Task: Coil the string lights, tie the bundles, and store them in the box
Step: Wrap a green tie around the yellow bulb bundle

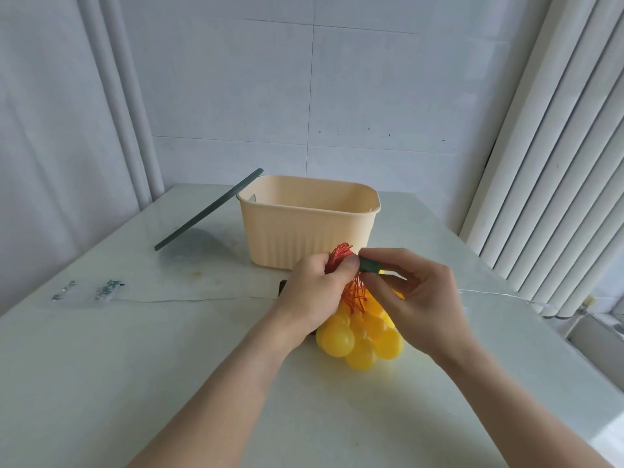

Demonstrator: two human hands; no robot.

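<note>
Left hand (315,287) grip: fingers and thumb curled round the bunched orange wire loops (347,275) of the string lights, thumb tip pressed on top. Right hand (410,292) grip: thumb and forefinger pinching a dark green tie (367,265) right beside the wire bunch, other fingers loosely curled below.

Wire: thin, bright orange, many loops gathered tight, fanning out above and below the left thumb. Yellow ball bulbs (359,339) hanging in a cluster under the loops, glossy, translucent, packed against each other, lowest ones at or on the worktop (169,366); cannot tell which. Bundle held just in front of the box, near its front wall.

Box (309,228): cream plastic, ribbed sides, rounded corners, open top, standing upright on the worktop behind the hands. Inside not visible from this angle. Dark green lid (209,209) leaning tilted against the box's left rim, lower edge on the worktop.

Small dark object (282,287) partly hidden behind the left hand, not identifiable.

Further out on the left: two small clear-and-silver bundles (86,290) lying side by side, thin wire (196,300) running from them toward the hands. Another thin pale wire (499,293) trailing off to the right edge of the worktop.
</note>
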